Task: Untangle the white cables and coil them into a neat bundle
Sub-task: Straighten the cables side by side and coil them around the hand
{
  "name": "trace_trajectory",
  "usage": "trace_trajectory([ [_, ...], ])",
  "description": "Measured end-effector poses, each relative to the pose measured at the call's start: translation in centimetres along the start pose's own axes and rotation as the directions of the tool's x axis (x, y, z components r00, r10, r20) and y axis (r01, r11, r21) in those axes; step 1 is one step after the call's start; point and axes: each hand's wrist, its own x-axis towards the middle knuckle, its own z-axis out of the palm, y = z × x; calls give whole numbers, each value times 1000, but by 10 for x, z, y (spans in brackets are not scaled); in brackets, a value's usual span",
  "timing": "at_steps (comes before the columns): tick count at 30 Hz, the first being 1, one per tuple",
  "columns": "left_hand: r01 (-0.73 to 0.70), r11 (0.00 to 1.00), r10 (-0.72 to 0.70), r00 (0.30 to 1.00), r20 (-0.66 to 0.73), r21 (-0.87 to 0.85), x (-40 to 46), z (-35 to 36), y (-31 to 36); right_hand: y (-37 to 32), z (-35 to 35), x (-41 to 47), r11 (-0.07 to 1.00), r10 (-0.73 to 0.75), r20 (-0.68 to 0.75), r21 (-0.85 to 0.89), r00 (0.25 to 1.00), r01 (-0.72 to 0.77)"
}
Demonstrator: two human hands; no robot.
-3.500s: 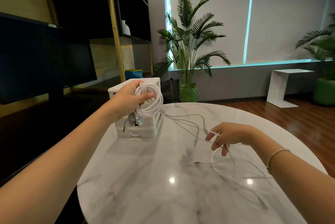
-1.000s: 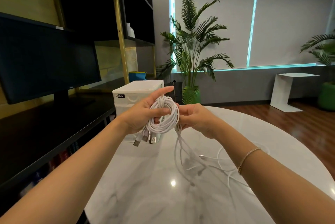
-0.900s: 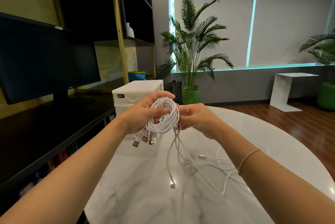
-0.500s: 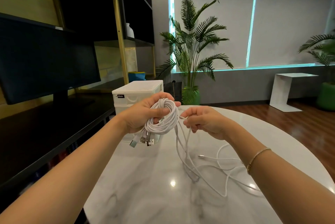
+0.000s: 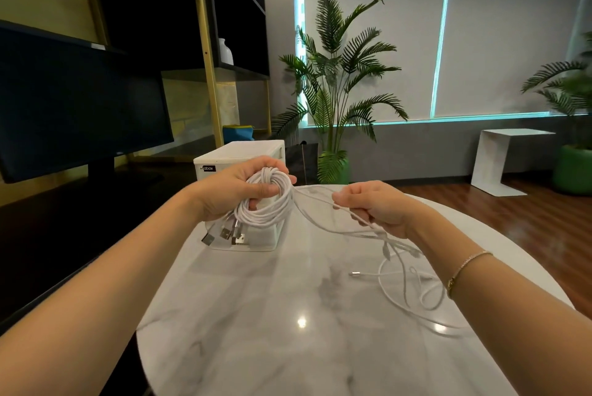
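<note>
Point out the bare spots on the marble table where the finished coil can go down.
Bare marble table lies in the near middle, between both forearms, below the white box and left of the loose cables. The far left by the box and the right side under those strands are crowded. The coil is in the left hand.

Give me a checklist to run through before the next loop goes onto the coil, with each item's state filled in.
1. Coil held firmly: ok, left hand grips it above the marble table.
2. Free strands under control: ok, right hand pinches them, apart from the coil.
3. Span between the hands free of knots: cannot tell, strands overlap.
4. Loose cable on the table untangled: not ok, loops still cross.
5. USB plugs hanging clear of the coil: ok.
6. White box out of the way: ok, behind the hands.
</note>
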Motion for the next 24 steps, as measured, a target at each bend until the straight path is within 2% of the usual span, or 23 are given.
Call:
trace_trajectory([
  [3,-1,1000,1,999,-32,24,-1,-6,4,-1,-6,-3,999,-36,87,-24,996,38],
  [6,-31,999,35,995,-98,45,-4,-17,7,0,-15,-8,985,20,202,-170,979,15],
  [8,-31,997,39,992,-119,67,-4,-22,8,0,-18,-10,980,55,238,-201,970,-7],
  [11,-15,996,28,990,-141,92,-3,-25,8,3,-16,-13,891,188,267,-451,945,-49],
  [13,-44,998,50,979,-196,36,-6,-31,8,12,-16,-15,831,268,251,-548,930,-92],
  [15,-90,995,76,970,-232,-48,-11,-39,8,23,-18,-18,822,285,191,-553,939,-137],
  [18,-93,993,78,975,-210,-66,-14,-42,6,31,-18,-20,898,235,143,-411,961,-159],
  [20,-72,997,64,980,-190,-37,-13,-39,3,29,-11,-17,929,196,201,-352,960,-116],
  [24,-52,998,47,989,-138,-29,-8,-28,0,23,12,-7,938,175,308,-340,935,-63],
])
